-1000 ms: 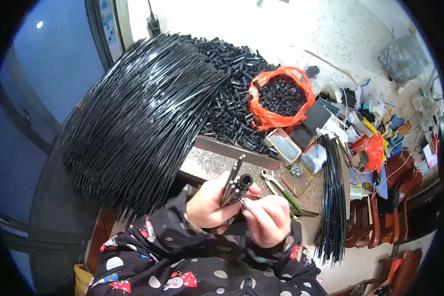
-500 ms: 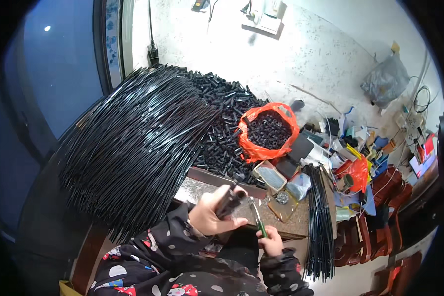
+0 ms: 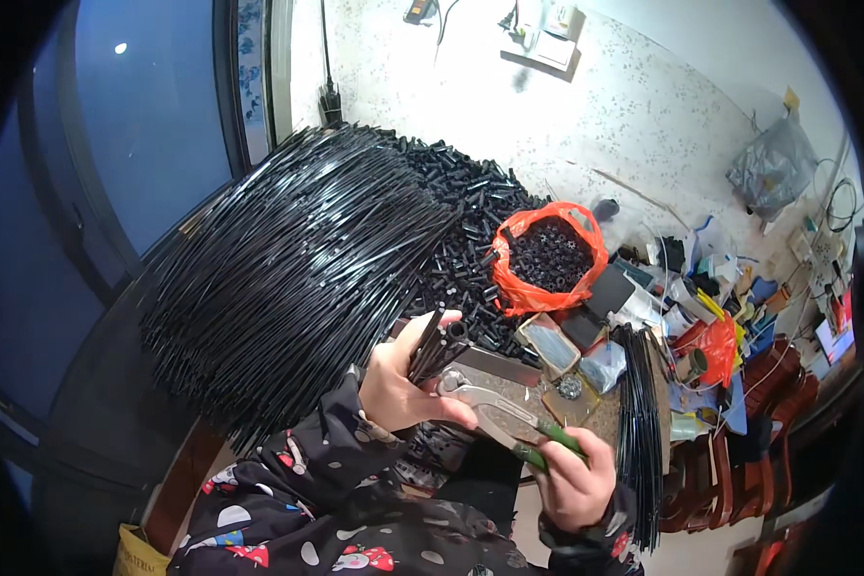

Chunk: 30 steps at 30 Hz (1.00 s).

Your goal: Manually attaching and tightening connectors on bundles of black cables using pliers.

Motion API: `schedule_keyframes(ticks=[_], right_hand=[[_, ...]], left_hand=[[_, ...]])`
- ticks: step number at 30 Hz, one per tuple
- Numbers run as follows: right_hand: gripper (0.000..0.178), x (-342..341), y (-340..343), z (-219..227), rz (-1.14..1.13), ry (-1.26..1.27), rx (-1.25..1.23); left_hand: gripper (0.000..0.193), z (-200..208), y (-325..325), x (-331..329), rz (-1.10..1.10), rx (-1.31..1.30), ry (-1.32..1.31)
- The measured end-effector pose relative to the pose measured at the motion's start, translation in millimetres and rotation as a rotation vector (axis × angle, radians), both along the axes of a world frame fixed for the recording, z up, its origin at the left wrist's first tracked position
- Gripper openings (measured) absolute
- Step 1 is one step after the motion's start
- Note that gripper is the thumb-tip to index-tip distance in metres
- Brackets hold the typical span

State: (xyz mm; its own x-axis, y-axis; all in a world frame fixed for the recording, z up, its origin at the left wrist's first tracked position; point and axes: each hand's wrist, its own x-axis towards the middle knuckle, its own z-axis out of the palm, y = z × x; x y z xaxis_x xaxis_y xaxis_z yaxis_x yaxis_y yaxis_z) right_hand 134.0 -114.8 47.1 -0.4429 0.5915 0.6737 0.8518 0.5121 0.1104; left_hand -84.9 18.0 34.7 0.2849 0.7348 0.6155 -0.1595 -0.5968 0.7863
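Note:
My left hand (image 3: 394,389) is closed around several thin black rods (image 3: 433,344), whose ends point up and away from me. A short black tube (image 3: 457,332) shows beside them. In my right hand (image 3: 581,485) are pliers (image 3: 501,401) with green grips, their handles spread apart. The round metal head of the pliers lies against the lower part of the held rods, beside my left thumb. Whether the jaws touch a rod is hidden. A large heap of long black rods (image 3: 288,259) lies left of my hands, and short black tubes (image 3: 470,197) are piled beyond them.
An orange-red plastic bag (image 3: 597,252) holds small black parts. Near it are a clear-lidded box (image 3: 550,344) and a small metallic round piece (image 3: 570,386). Another bundle of black rods (image 3: 640,422) hangs over the table's right edge. Clutter and red-brown chairs (image 3: 730,470) stand farther right.
My right hand has come up and brought the pliers to the rods in my left hand, with the handles now apart. The whole view has shifted slightly.

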Motion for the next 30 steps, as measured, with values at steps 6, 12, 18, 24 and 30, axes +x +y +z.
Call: schedule_keyframes(ticks=[6, 12, 18, 24, 30], right_hand=[[0.039, -23, -20, -76, 0.898, 1.913, -1.742], [0.063, -30, 21, -24, 0.006, 0.72, -0.952], [0.019, -34, -1, -19, 0.193, 0.835, -1.357], [0.057, -75, 24, -39, 0.1, 0.834, -1.177], [0.022, -57, 13, -15, 0.117, 0.549, -0.883]], left_hand=[[0.103, 13, -12, -6, -0.445, -0.218, -0.195], [0.069, 4, 2, -11, -0.139, -0.054, 0.055], [0.068, 7, -1, -31, -0.352, -0.172, -0.177], [0.069, 19, 1, -40, -0.343, -0.133, -0.028], [0.079, 15, 4, -45, -0.322, -0.245, -0.139]])
